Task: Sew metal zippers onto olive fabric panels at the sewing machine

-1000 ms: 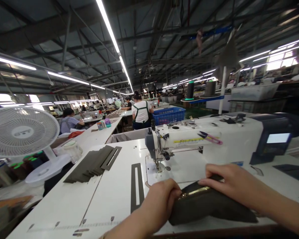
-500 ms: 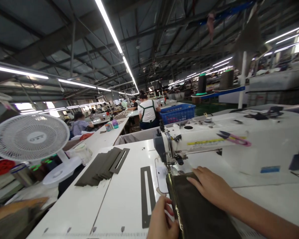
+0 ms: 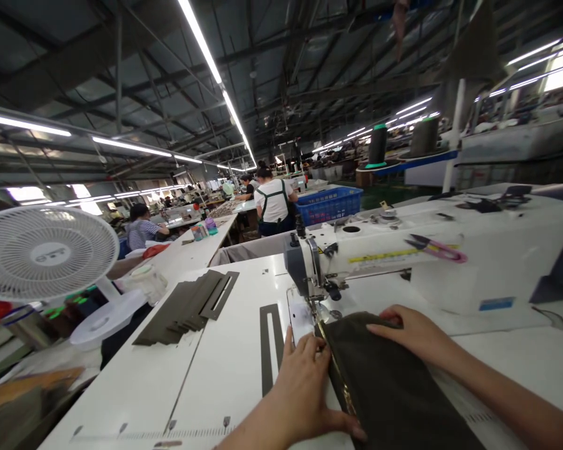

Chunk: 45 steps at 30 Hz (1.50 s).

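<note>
Dark olive fabric (image 3: 389, 375) with a gold zipper (image 3: 340, 369) along its left edge lies at the needle of a white sewing machine (image 3: 478, 262). My left hand (image 3: 304, 381) rests with fingers apart at the zipper edge, fingertips near the needle and thumb on the fabric lower down. Pinched between the thumb and fingers of my right hand (image 3: 403, 328) is the fabric's upper right part, slightly lifted. Beside my left hand lies a grey piece with a long slot (image 3: 267, 337).
A stack of olive pieces (image 3: 182, 306) lies on the white table (image 3: 229, 369). A white fan (image 3: 51, 253) stands left. Pink-handled snips (image 3: 438, 248) rest on the machine. Beyond are a blue crate (image 3: 331, 206) and people seated at other tables.
My left hand has moved up and spread over the zipper edge. My right hand has shifted right and grasped the fabric, which now bulges up. The view has shifted slightly.
</note>
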Motion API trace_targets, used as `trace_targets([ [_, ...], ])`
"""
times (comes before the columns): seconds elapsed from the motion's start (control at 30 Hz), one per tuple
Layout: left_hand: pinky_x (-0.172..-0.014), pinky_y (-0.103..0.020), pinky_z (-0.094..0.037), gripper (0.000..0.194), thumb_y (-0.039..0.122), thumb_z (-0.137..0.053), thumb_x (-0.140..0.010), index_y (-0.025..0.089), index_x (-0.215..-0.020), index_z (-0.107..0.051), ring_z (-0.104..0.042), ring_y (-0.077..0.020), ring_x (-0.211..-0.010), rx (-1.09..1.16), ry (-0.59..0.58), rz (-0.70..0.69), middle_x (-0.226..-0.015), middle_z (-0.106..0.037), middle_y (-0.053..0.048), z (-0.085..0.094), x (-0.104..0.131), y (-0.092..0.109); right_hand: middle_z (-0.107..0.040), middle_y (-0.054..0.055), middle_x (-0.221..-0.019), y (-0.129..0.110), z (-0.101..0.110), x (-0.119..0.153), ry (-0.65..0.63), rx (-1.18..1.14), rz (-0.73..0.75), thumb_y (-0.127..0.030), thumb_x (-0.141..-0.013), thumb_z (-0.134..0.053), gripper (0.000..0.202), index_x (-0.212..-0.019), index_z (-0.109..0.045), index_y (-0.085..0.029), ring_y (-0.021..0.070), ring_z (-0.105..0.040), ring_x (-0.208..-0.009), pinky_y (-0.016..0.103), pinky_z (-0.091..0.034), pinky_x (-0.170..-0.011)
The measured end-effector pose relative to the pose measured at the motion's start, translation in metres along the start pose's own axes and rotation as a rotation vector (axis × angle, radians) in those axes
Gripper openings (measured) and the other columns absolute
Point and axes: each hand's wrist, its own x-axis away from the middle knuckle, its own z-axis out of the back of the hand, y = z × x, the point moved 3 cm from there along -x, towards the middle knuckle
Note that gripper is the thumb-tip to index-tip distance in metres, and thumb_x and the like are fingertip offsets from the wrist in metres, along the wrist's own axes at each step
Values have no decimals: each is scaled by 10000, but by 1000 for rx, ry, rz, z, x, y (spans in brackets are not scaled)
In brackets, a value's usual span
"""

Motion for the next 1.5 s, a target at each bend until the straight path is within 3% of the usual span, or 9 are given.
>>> trace_targets([
  [0.2, -1097, -569, 41, 1084, 762, -612, -579, 155, -1411, -274, -157, -357, -1364, -44, -84, -25, -1469, -269, -163, -3, -1, -4, -684, 79, -736, -15, 8, 15, 23, -125, -12, -522, -721, -522, 368, -881, -539, -191, 263, -665, -712, 338, -518, -619],
  [0.37, -1085, -575, 68, 1170, 760, -630, -546, 67, -1411, -255, -110, -402, -1357, -122, -177, 28, -1456, -254, -215, -2, -5, -1, -649, 72, -1079, -37, 19, 20, 205, 106, 382, -339, -863, -438, 300, -1129, -495, -213, 221, -623, -969, 329, -490, -822],
  [0.53, -1067, -610, 53, 1234, 758, -637, -526, 57, -1431, -175, -69, -437, -1347, -162, -240, 29, -1471, -191, -221, -2, -11, 2, -667, 140, -778, -28, 12, 25, 227, 415, 433, -101, -836, -337, 293, -903, -621, -130, 277, -639, -623, 407, -512, -547],
  [0.63, -1062, -626, 37, 1233, 742, -655, -520, 50, -1425, -183, -54, -441, -1346, -176, -270, 26, -1470, -179, -232, -2, -13, 3, -624, 227, -1052, -47, -1, 34, 242, 474, 502, -52, -830, -309, 361, -994, -629, -82, 347, -600, -942, 520, -477, -770],
  [0.77, -1061, -627, 35, 1246, 722, -663, -527, 37, -1430, -147, -47, -446, -1344, -190, -301, 45, -1475, -152, -239, -2, -15, 4, -460, 157, -1347, -70, -36, 52, 135, 447, 767, -208, -908, -348, 420, -1285, -479, -79, 273, -385, -1263, 495, -329, -1017],
  [1.0, -1058, -624, 39, 1157, 735, -596, -609, 75, -1435, -126, -58, -406, -1361, -150, -272, -9, -1481, -161, -229, -3, -9, 2, -394, 129, -1397, -52, -57, 62, 56, 354, 713, -230, -918, -316, 466, -1359, -394, -101, 243, -329, -1303, 508, -305, -1037],
  [1.27, -1067, -607, 67, 1164, 792, -566, -582, 104, -1435, -175, -77, -393, -1365, -99, -238, 5, -1487, -172, -200, -4, -1, -1, -487, 227, -1296, -30, -28, 45, 352, 388, 487, -365, -881, -383, 495, -1240, -500, -46, 353, -442, -1205, 550, -386, -946],
  [1.4, -1067, -614, 56, 1146, 772, -582, -591, 134, -1442, -155, -76, -386, -1367, -83, -221, -11, -1491, -171, -186, -5, 0, -4, -509, 147, -1299, -35, -19, 55, 237, 330, 639, -330, -879, -403, 407, -1213, -543, -143, 290, -465, -1196, 488, -370, -988],
  [1.5, -1065, -625, 45, 1137, 756, -597, -594, 160, -1446, -137, -59, -387, -1367, -68, -214, 0, -1501, -147, -164, -6, 2, -6, -517, 245, -1238, -25, -6, 50, 162, 182, 307, -425, -754, -523, 533, -1137, -574, -58, 393, -458, -1160, 553, -346, -958],
])
